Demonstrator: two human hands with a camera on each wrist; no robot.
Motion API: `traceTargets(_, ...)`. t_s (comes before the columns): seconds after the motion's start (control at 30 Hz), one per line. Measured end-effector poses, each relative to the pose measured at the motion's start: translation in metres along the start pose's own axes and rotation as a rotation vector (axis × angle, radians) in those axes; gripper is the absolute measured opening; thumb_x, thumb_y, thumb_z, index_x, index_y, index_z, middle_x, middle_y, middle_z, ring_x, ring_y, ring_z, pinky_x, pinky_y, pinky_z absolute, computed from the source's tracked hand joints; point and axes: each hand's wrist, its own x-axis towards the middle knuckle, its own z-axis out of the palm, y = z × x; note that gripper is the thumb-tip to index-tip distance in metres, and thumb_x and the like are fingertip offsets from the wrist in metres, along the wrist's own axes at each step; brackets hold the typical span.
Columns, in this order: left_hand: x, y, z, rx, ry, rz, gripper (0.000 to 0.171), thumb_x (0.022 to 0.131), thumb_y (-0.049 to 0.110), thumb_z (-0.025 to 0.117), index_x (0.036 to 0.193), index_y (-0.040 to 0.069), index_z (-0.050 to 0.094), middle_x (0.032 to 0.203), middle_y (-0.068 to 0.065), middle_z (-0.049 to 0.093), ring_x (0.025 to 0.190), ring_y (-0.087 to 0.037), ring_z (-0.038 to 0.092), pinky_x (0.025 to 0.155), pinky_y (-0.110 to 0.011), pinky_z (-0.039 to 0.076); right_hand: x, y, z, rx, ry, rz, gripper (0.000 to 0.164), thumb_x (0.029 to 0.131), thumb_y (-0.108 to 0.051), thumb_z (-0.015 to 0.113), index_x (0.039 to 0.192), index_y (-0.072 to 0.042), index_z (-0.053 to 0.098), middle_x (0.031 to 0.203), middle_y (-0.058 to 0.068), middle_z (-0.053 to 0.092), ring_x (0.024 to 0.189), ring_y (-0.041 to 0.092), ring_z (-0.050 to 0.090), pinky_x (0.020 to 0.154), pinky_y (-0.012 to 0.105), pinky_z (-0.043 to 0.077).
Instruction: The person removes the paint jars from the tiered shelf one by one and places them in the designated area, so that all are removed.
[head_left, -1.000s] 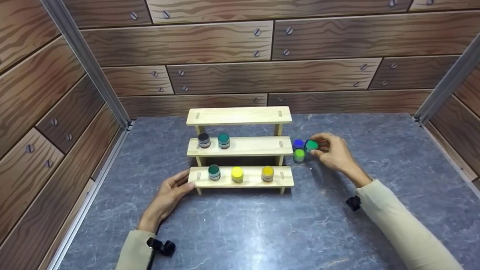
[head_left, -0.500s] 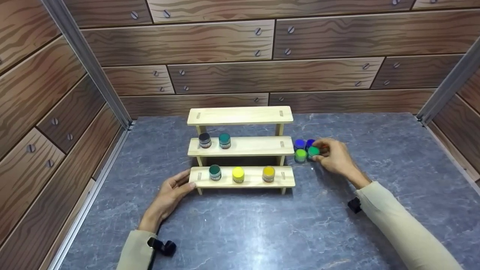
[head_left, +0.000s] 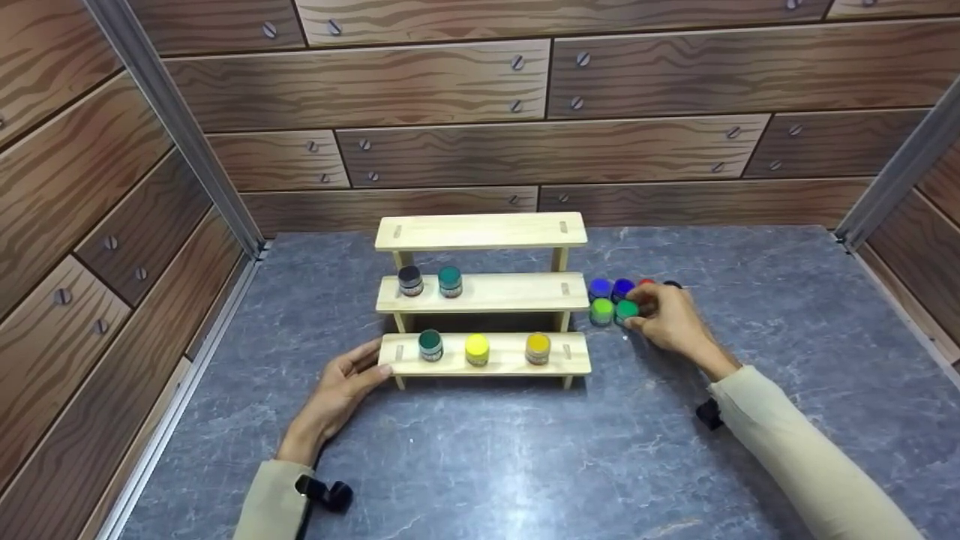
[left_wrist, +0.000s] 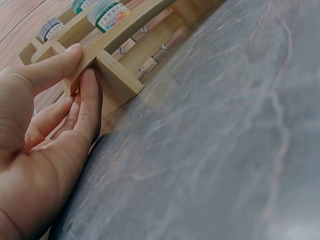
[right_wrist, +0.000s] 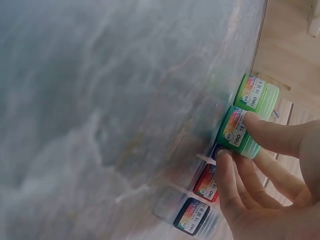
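Shelf stand: the pale wooden, three-tier stand (head_left: pixel 480 230) is standing on the grey marbled counter (head_left: pixel 480 457).
Left hand: the left hand (head_left: pixel 334 394) is pinching the left end of the stand's lowest tier, its thumb lying on top and fingers reaching beneath.
Right hand: just right of the stand, the right hand (head_left: pixel 667 319) is gripping the green jar (head_left: pixel 626 310) between thumb and fingers.
Green jar: it is sitting upright to the right of the stand, just beside the light green jar (head_left: pixel 601 312), which is standing nearer the stand.
Jars behind: also right of the stand, the violet-blue jar (head_left: pixel 599 288), dark blue jar (head_left: pixel 622 289), red jar (head_left: pixel 646 282) and black jar (head_left: pixel 673 284) are forming a row, the last two being partly hidden by the hand.
Middle tier: the charcoal jar (head_left: pixel 410 280) and teal jar (head_left: pixel 450 281) are resting toward the stand's left end.
Lowest tier: the dark green jar (head_left: pixel 430 345), yellow jar (head_left: pixel 477 349) and amber jar (head_left: pixel 538 349) are standing spaced apart from left to right.
Backdrop: a plank-patterned wall (head_left: pixel 442 82) is rising behind the stand.
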Motion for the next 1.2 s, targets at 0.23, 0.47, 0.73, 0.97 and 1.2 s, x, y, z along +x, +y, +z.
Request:
traceTargets(0.23, -0.001, 0.000, -0.001, 0.002, 0.001, -0.005, 0.072, 0.100, -0.003, 0.066, 0.161, -0.013, 0.029, 0.163, -0.036, 0.037, 0.128, -0.017, 0.061, 0.107, -0.024, 0.055, -0.001, 0.001, 0.000, 0.012, -0.007, -0.002, 0.042, 0.086, 0.000, 0.085, 0.124, 0.012, 0.071, 0.110, 0.030, 0.076, 0.099, 0.043, 0.076, 0.090, 0.054, 0.064)
traceTargets(0.47, -0.002, -0.002, -0.001, -0.004, 0.003, -0.008, 0.074, 0.100, -0.003, 0.066, 0.162, -0.013, 0.028, 0.164, -0.037, 0.035, 0.133, -0.021, 0.058, 0.109, -0.025, 0.054, -0.001, -0.012, -0.010, 0.038, 0.011, 0.004, 0.043, 0.089, -0.001, 0.083, 0.127, 0.013, 0.069, 0.118, 0.033, 0.073, 0.103, 0.047, 0.074, 0.093, 0.056, 0.063)
traceTargets(0.73, -0.003, -0.001, -0.001, 0.003, 0.004, -0.008, 0.073, 0.100, -0.003, 0.065, 0.162, -0.013, 0.028, 0.164, -0.037, 0.036, 0.132, -0.021, 0.058, 0.109, -0.025, 0.055, -0.001, -0.048, -0.027, 0.073, 0.040, -0.052, 0.043, 0.095, -0.007, 0.080, 0.133, 0.008, 0.068, 0.126, 0.032, 0.071, 0.109, 0.047, 0.073, 0.094, 0.055, 0.064)
traceTargets(0.97, -0.002, 0.000, 0.000, -0.001, 0.006, 0.000, 0.073, 0.100, -0.004, 0.065, 0.162, -0.014, 0.028, 0.163, -0.037, 0.036, 0.131, -0.021, 0.060, 0.108, -0.025, 0.055, 0.002, -0.084, -0.031, 0.115, 0.046, -0.124, 0.043, 0.097, -0.012, 0.080, 0.135, 0.004, 0.068, 0.130, 0.027, 0.071, 0.114, 0.045, 0.072, 0.099, 0.055, 0.062)
traceTargets(1.2, 0.000, 0.000, 0.001, 0.004, 0.000, 0.004, 0.073, 0.100, -0.004, 0.065, 0.161, -0.015, 0.028, 0.163, -0.038, 0.036, 0.131, -0.020, 0.059, 0.107, -0.023, 0.055, 0.012, -0.118, -0.016, 0.161, 0.022, -0.219, 0.040, 0.095, -0.009, 0.082, 0.130, 0.005, 0.070, 0.126, 0.025, 0.073, 0.110, 0.042, 0.073, 0.097, 0.053, 0.063)
